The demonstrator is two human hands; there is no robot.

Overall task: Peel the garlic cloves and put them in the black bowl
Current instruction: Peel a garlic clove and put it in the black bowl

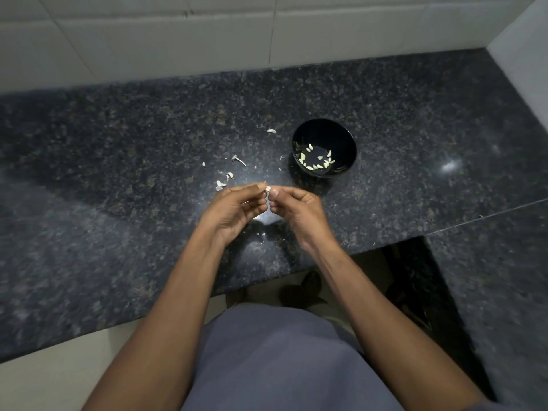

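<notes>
Dark speckled stone desk (pixel 118 149) seen from above, with the black bowl (pixel 324 147) as the reference landmark. Far to the left of the bowl, loose scraps of papery garlic skin (pixel 221 184) lie scattered on the desk, one further scrap (pixel 271 130) resting just left of the bowl's rim, apart from the others. Below and to the left of the bowl, the left hand (pixel 237 207) is raised over the desk, its fingers (pixel 257 187) curled, thumb and forefinger pinching one side of a small pale garlic clove (pixel 268 190). The clove sits between the two hands, short of the bowl and not touching it. Directly below the bowl, the right hand (pixel 296 212) meets the left, its fingers likewise curled and pinching the clove's other side. Inside the bowl, about a dozen peeled cloves (pixel 317 161) rest on the bottom, clustered toward the near wall. Whether the held clove still carries skin cannot be told. Beyond the bowl, pale wall tiles (pixel 207 37) back the desk.
</notes>
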